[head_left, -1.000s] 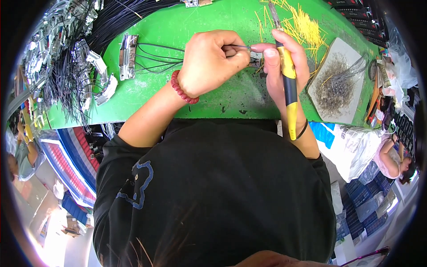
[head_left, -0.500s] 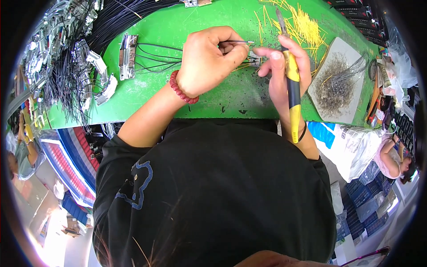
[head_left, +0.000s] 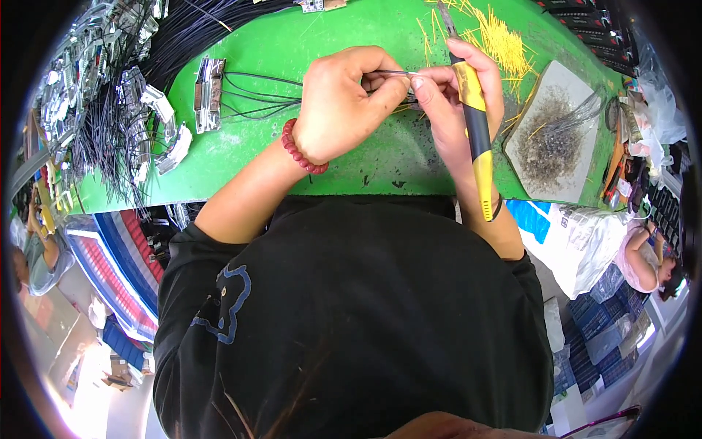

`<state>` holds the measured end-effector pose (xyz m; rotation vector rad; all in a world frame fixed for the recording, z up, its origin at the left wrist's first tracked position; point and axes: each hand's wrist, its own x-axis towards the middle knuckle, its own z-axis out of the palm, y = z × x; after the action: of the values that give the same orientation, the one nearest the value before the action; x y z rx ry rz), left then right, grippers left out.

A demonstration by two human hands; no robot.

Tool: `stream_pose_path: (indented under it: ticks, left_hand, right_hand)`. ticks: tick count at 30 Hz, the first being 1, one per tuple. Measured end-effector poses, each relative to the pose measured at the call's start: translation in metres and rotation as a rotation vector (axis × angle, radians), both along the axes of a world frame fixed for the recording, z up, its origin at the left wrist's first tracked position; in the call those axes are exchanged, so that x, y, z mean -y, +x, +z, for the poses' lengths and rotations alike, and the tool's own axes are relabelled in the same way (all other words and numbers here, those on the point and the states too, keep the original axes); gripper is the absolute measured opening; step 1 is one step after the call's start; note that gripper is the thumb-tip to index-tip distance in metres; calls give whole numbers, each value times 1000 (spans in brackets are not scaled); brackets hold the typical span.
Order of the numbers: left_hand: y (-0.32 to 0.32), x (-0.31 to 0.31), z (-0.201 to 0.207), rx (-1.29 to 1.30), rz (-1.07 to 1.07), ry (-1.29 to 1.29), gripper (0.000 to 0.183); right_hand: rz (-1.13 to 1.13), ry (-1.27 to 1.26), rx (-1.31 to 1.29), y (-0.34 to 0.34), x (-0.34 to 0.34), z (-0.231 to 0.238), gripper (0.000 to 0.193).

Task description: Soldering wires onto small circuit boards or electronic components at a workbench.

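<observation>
My left hand [head_left: 340, 106] is closed in a pinch on a thin black wire [head_left: 389, 72], whose end points right. At that end, my right hand [head_left: 447, 121] brings its thumb and a fingertip together. The same hand grips a yellow-and-black soldering iron [head_left: 477, 124], metal tip pointing away from me. Several black wires [head_left: 256, 84] run from under my left hand to a silvery metal housing [head_left: 210, 95] on the left. Below the pinched fingers, a small part with yellow wires is mostly hidden.
Metal parts with black wires [head_left: 110, 110] are heaped at the left of the green table [head_left: 248, 161]. Cut yellow wires [head_left: 504, 47] lie at the far right. Beside my right arm, a pale board [head_left: 585, 157] carries dark scraps. Other people sit at both edges.
My right hand has moved left to the wire's end, its thumb and finger now meeting there. The soldering iron has shifted slightly left and away with it. My left hand has barely moved.
</observation>
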<state>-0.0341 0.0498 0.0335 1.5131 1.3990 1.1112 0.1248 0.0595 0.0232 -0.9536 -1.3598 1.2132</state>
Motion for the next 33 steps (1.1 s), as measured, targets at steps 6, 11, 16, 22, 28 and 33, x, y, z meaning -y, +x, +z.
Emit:
stream_pose_path:
  ticks: [6,11,16,22,28,33]
  left_hand:
    - [0,1,-3,58,11,-5,10]
    - [1,1,-4,45,-6,31,9]
    - [2,0,-4,-21,-33,105,8]
    - [2,1,-3,-9,-30,44,8]
    - [2,3,-4,-77,-24,-22,9]
    - [-2,3,2,-150,-60,48,8]
  right_hand:
    - [-107,109,-56,-9,4,-13,45]
    - [-89,109,-91,-11,1,-10,44]
    - [-131,45,-15,1,-1,-4,40]
    - [10,145,170,55,-9,-6,35]
    - [410,358,683,71,-26,-4,38]
    - [472,595,757,58,-37,-18,39]
